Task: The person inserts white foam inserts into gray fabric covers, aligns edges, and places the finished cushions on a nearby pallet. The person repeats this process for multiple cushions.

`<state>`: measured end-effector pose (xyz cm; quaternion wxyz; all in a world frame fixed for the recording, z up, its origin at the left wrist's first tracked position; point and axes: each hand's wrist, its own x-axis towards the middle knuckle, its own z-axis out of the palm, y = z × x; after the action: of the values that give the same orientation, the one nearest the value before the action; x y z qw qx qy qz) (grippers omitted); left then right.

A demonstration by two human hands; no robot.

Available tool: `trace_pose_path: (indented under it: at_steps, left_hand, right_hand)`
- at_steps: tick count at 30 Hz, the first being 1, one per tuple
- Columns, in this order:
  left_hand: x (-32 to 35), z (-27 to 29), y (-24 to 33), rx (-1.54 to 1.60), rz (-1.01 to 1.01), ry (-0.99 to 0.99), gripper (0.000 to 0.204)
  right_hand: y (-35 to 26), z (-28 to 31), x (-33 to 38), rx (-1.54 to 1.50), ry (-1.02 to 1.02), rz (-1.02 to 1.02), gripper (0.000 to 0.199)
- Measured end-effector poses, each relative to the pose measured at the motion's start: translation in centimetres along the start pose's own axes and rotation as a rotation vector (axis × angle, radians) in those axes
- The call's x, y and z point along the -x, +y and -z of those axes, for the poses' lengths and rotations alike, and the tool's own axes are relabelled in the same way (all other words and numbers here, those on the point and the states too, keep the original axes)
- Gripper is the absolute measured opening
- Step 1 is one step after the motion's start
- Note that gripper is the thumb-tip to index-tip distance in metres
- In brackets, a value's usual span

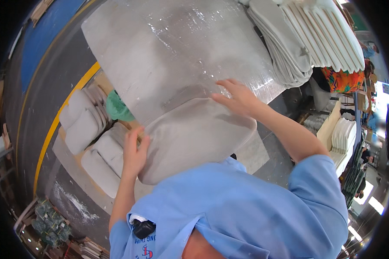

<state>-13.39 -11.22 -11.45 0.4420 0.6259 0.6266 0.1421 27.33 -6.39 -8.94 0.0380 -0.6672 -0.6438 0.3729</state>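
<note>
Left fingers (145, 143) are parted, right fingers (231, 86) spread, both loose at the grey cushion (199, 136).

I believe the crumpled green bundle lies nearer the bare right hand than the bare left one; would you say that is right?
Not quite: the head view shows the crumpled green bundle nearer the bare left hand than the bare right hand.

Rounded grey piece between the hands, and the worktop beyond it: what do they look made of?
Rounded grey piece: probably fabric, matte, as it shades softly without glints; its core is hidden.

Worktop: seemingly covered in clear plastic film, glossy, given the sharp, wrinkled highlights; the material underneath is unclear.
</note>
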Motion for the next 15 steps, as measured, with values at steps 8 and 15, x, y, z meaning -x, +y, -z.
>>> trace_pose_path:
  at_steps: [8, 15]
  left_hand:
    - [7.3, -1.4, 1.9, -0.269, 0.535, -0.160, 0.107]
    - [4.1, -1.9, 1.9, -0.209, 0.700, -0.221, 0.126]
  right_hand:
    - [-1.4, -0.3, 5.6, 0.222, -0.472, -0.407, 0.139]
    - [1.7, -3.3, 1.3, 0.199, -0.383, -0.475, 0.130]
